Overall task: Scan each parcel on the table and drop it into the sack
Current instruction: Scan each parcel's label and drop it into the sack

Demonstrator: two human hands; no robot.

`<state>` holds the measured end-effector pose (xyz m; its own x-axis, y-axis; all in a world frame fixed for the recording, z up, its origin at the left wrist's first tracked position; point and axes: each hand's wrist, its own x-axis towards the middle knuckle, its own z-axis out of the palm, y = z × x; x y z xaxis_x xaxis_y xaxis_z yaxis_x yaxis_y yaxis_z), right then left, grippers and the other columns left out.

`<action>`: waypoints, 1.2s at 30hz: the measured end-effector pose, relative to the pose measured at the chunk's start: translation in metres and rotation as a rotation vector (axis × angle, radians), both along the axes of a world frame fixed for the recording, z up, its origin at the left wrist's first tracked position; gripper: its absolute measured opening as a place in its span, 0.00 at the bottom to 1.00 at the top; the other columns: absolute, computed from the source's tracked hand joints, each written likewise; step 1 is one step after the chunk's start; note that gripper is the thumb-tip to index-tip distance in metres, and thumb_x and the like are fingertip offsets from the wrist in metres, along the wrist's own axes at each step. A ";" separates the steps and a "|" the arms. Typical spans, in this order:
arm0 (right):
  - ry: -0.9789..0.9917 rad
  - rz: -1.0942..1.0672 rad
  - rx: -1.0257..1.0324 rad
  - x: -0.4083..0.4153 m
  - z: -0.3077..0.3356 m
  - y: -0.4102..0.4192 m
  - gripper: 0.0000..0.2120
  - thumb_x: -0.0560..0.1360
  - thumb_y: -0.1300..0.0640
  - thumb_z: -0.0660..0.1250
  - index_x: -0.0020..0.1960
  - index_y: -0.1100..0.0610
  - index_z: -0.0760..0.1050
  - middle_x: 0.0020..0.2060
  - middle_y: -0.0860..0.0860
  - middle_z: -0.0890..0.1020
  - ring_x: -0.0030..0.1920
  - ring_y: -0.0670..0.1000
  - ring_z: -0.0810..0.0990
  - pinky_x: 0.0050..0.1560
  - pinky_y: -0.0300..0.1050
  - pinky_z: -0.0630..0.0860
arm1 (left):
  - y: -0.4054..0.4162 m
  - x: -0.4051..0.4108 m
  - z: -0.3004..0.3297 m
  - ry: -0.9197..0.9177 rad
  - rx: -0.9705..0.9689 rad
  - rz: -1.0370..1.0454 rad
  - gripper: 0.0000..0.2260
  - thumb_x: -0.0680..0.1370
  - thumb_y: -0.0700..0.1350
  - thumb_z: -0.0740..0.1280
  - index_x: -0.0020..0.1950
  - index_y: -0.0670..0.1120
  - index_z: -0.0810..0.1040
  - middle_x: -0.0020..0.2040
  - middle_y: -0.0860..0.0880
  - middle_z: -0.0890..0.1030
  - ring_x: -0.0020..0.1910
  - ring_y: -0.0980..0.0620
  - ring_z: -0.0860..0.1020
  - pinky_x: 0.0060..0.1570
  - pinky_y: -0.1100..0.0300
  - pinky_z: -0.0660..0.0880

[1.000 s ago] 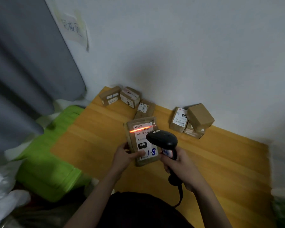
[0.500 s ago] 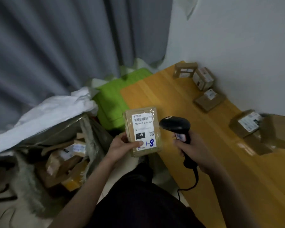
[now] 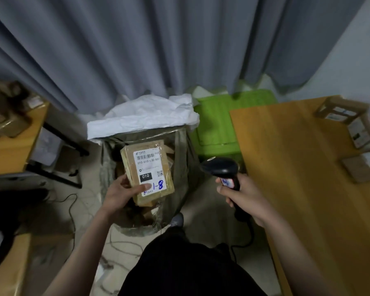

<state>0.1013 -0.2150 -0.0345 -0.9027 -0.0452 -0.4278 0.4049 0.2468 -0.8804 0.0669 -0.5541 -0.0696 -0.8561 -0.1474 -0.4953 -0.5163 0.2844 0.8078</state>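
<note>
The parcel (image 3: 147,173) hangs in the head view directly over the open mouth of the sack (image 3: 181,150), label up, its long axis running from the person toward the curtain. The left hand (image 3: 121,194) grips its near end, thumb on the label and fingers curled underneath, so the box reaches away from the fingers over other boxes already inside. The right hand (image 3: 242,197), off beside the table's (image 3: 286,167) left edge, is wrapped round the scanner (image 3: 221,167).
</note>
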 end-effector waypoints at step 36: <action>-0.193 0.604 0.516 -0.098 -0.202 -0.192 0.19 0.76 0.59 0.69 0.66 0.59 0.73 0.51 0.63 0.82 0.52 0.64 0.81 0.49 0.51 0.76 | -0.138 -0.009 -0.168 -0.178 -0.849 -0.656 0.43 0.66 0.59 0.80 0.70 0.37 0.66 0.63 0.40 0.69 0.62 0.39 0.72 0.60 0.47 0.73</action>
<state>0.0029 -0.4074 -0.2368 -0.6941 -0.2550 -0.6732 0.2050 0.8264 -0.5244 0.0579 -0.6923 -0.2376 -0.8190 -0.0405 -0.5723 -0.1504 0.9778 0.1460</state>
